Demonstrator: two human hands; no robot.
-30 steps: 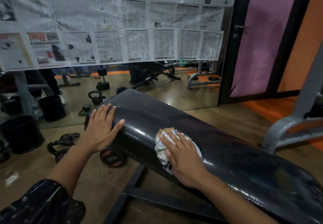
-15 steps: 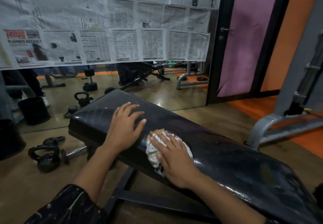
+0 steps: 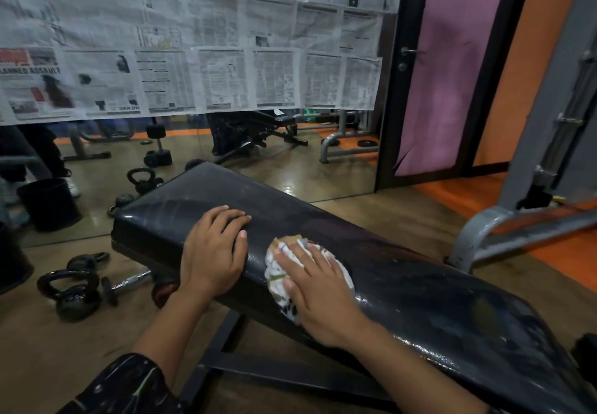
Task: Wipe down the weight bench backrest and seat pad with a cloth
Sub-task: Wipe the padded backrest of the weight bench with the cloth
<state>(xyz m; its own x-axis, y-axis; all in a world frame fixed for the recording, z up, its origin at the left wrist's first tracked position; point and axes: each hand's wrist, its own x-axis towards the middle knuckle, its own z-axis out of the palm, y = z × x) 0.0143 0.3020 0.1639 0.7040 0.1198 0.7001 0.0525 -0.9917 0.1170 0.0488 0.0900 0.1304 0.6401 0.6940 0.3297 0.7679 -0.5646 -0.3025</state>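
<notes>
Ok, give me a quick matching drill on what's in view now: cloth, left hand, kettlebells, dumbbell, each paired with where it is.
Things:
1. cloth
2. left hand
3. kettlebells
4. dumbbell

Places:
A. on the floor, partly under the bench pad
B. flat on the pad, bare, nearer its far end
C. pressed under the right hand
D. on the floor left of the bench

Pairs: 1-C, 2-B, 3-D, 4-A
</notes>
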